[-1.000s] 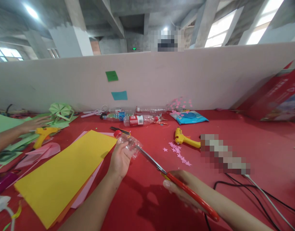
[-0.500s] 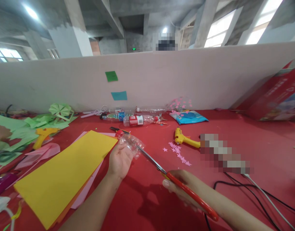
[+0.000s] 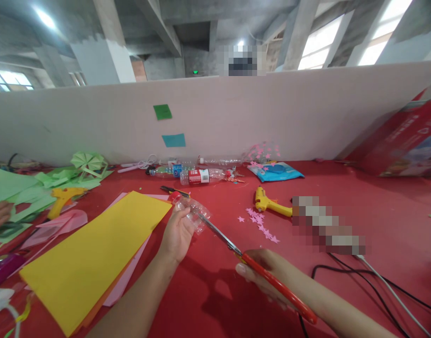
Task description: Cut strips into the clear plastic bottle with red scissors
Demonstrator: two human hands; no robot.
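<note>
My left hand (image 3: 178, 234) is closed around a clear cut plastic bottle piece (image 3: 200, 211) with a red cap. In my right hand (image 3: 268, 270) are long scissors with red handles (image 3: 278, 286), their blades reaching to the bottle piece. The blades look nearly closed, and their tips lie at the clear plastic. Just left of my left hand lies a yellow sheet (image 3: 99, 253) over orange and pink sheets. Pink paper stars (image 3: 260, 223) lie on the red table (image 3: 208, 314), beyond my right hand.
Plastic bottles (image 3: 199, 176) and a blue packet (image 3: 276, 172) lie by the white partition (image 3: 215, 112). A yellow glue gun (image 3: 271, 204) and dark cables (image 3: 363, 271) are on the right. Another person's hand (image 3: 0, 216) is at the far left near green paper (image 3: 28, 195).
The scissors and my right hand have shifted very slightly left. At the far left, the other person's hand has moved lower. My left hand keeps its hold on the bottle piece.
</note>
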